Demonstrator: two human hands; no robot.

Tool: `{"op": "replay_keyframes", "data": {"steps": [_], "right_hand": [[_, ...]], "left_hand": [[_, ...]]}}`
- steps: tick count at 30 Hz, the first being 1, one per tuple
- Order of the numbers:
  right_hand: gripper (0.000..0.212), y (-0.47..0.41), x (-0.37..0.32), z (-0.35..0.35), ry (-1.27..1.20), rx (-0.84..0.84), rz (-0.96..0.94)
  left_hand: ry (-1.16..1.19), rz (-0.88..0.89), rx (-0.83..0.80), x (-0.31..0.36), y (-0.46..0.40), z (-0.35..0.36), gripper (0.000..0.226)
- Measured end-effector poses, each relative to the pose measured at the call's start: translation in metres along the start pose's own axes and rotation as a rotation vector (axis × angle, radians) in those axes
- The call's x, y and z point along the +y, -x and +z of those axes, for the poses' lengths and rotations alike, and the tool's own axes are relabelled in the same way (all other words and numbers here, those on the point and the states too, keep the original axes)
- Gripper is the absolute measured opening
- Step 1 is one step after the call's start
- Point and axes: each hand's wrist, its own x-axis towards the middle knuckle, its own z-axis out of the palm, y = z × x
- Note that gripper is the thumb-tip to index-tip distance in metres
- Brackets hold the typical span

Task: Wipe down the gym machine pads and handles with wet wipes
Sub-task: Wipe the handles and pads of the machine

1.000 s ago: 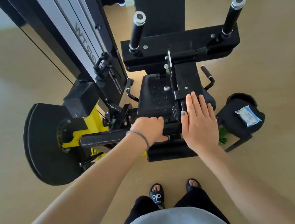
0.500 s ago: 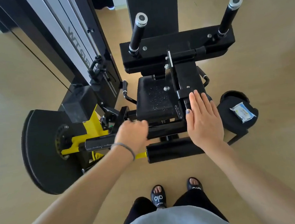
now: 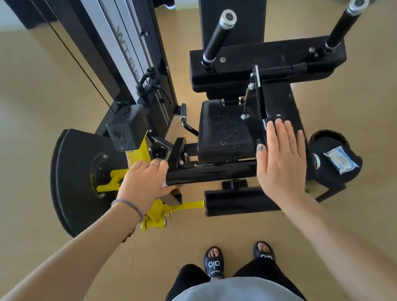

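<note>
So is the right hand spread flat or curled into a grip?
Spread flat: the right hand lies palm-down, fingers straight and together, on the machine frame; nothing visibly held.

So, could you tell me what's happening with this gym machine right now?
A person is wiping it down. Their left hand is curled at the left end of the black horizontal bar, a sliver of white showing beneath it, while the right hand rests flat at the bar's right end. A wipes packet lies on the round pad at right.

Both arms reach forward and down. The left hand is curled closed, knuckles up. The right hand lies flat, fingers together.
</note>
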Motion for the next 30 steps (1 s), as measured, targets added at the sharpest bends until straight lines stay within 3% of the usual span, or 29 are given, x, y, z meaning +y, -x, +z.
{"op": "replay_keyframes", "data": {"steps": [4,6,8,14,21,25,30], "right_hand": [[0.059,0.006,-0.072,0.009,-0.153,-0.136,-0.224],[0.065,0.010,-0.091,0.023,-0.153,-0.252,-0.205],[0.068,0.012,-0.095,0.032,-0.127,-0.299,-0.178],[0.065,0.011,-0.096,0.029,-0.042,-0.250,-0.199],[0.063,0.013,-0.097,0.039,-0.041,-0.159,-0.185],[0.061,0.015,-0.095,0.040,-0.055,-0.137,-0.180],[0.068,0.014,-0.102,0.042,-0.028,-0.131,-0.131]], "left_hand": [[0.125,0.034,0.098,0.067,-0.020,-0.018,0.035],[0.162,0.061,0.125,0.095,-0.022,-0.024,0.043],[0.131,0.069,0.178,0.081,-0.014,-0.022,0.051],[0.094,-0.053,0.121,-0.028,0.030,0.027,0.057],[0.145,0.015,0.224,0.065,-0.001,0.008,0.078],[0.145,-0.015,0.246,0.012,0.020,0.025,0.059],[0.248,-0.181,0.196,-0.010,0.033,0.044,0.063]]}}
